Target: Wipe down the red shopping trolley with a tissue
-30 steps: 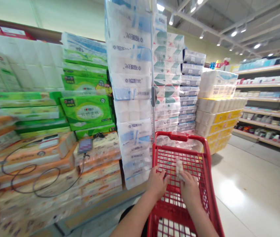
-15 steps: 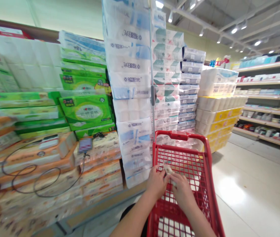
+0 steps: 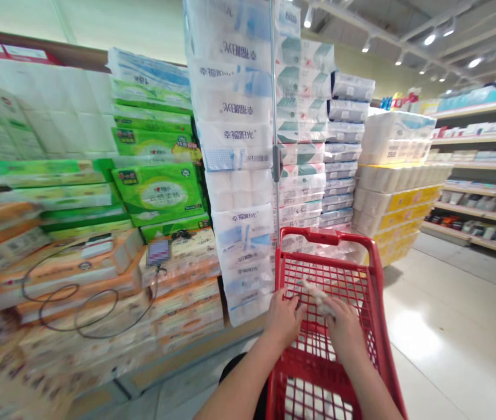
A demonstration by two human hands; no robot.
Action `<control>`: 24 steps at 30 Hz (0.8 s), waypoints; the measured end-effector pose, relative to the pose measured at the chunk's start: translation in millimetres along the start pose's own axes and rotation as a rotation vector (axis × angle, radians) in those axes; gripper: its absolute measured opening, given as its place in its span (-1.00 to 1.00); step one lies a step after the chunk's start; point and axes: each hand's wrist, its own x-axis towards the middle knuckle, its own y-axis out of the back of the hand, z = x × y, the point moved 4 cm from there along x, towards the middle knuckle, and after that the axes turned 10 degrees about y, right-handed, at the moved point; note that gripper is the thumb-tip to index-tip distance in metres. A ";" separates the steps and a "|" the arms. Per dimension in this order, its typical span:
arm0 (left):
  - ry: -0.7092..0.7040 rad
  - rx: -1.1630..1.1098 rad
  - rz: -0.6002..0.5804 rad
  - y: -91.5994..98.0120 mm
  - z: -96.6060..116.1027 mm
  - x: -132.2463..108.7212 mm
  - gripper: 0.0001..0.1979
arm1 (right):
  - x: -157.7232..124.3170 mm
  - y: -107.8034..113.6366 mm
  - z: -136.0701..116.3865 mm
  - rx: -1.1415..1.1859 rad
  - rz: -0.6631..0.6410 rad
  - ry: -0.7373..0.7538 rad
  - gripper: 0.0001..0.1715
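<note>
A crumpled whitish wipe or cloth [image 3: 318, 296], its exact kind unclear, is pinched in my right hand [image 3: 348, 326] above the red shopping cart [image 3: 374, 286]. One end of it points away toward the cart's far side. My left hand [image 3: 285, 318] is a little to the left, apart from the cloth. Its fingers are loosely bent and spread, with nothing visible in them. Below both hands is the cart's red plastic grid.
Stacked tissue packs in orange [image 3: 112, 274] and green [image 3: 160, 195] wrap fill the left. A tall white-and-blue pile [image 3: 241, 221] rises beside the cart. A phone [image 3: 159, 252] and a black cable [image 3: 94, 335] lie on the packs. Shelves [image 3: 484, 175] stand right, across a tiled floor [image 3: 440, 338].
My hands have moved apart. The cloth, earlier between both hands, now stays with my right hand, which shifted right. The view has turned slightly left.
</note>
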 end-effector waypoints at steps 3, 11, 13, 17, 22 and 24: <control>0.003 -0.009 0.012 -0.3 -0.4 0.8 -0.44 | -1.2 4.2 7.3 -0.077 0.086 -0.053 -0.58; -0.019 -0.030 0.067 -2.4 -2.9 2.2 -0.51 | 1.5 -1.8 -9.0 0.040 -0.001 0.050 -0.56; -0.013 -0.042 0.069 -2.2 -3.0 2.5 -0.50 | 1.7 9.1 3.3 -0.056 0.080 -0.041 -0.61; -0.030 -0.030 0.071 -1.6 -1.1 4.6 -0.49 | 2.0 6.0 -7.8 -0.016 0.052 0.052 -0.52; -0.071 -0.020 0.076 -2.1 -0.2 9.7 -0.52 | 9.6 8.9 -11.6 0.019 -0.006 0.023 -0.47; -0.079 -0.023 0.083 -3.7 -0.6 12.3 -0.51 | 10.4 20.8 -0.3 -0.077 0.078 -0.101 -0.49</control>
